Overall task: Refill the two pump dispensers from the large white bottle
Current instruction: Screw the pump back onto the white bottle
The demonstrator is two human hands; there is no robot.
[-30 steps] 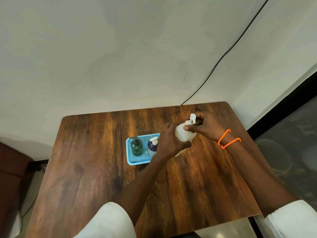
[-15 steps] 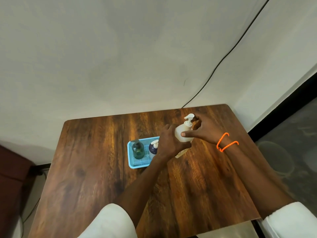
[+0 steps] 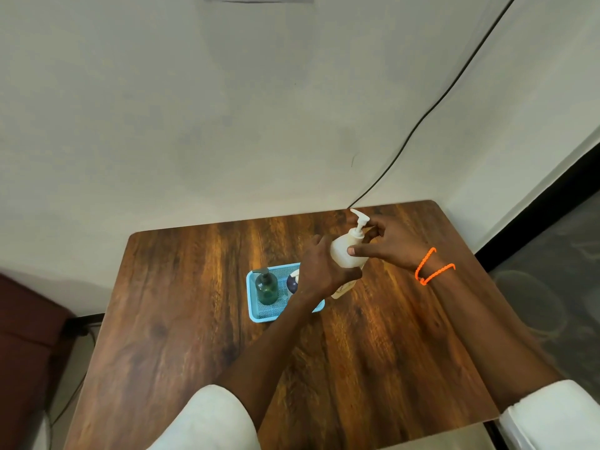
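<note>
White sleeves sit nearest, both forearms reaching out over the wooden desk (image 3: 194, 319). Further out, a blue mesh tray (image 3: 259, 311) holds the two pump dispensers: a green dispenser (image 3: 266, 285) with a dark pump, and beside it a dark purple dispenser (image 3: 293, 282), half hidden behind the left hand (image 3: 324, 269). That hand wraps the lower body of the large white bottle (image 3: 344, 251), which stands tilted just right of the tray, its base at or just above the desk. The right hand (image 3: 389, 243), an orange bracelet (image 3: 433, 266) at its wrist, lays its thumb across the bottle's shoulder while its fingers curl round the neck below the white pump head (image 3: 358, 219), so both grips are closed on the bottle.

Plastic of this kind likely flexes under pressure, and the bottle looks heavy if full, so a firm hold low on the body seems right, with the twisting done at the collar rather than the thin nozzle. Any soap on the surface would make it slippery. The small dispensers look light and easy to tip. Behind all this a black cable (image 3: 422, 121) runs down the wall.
</note>
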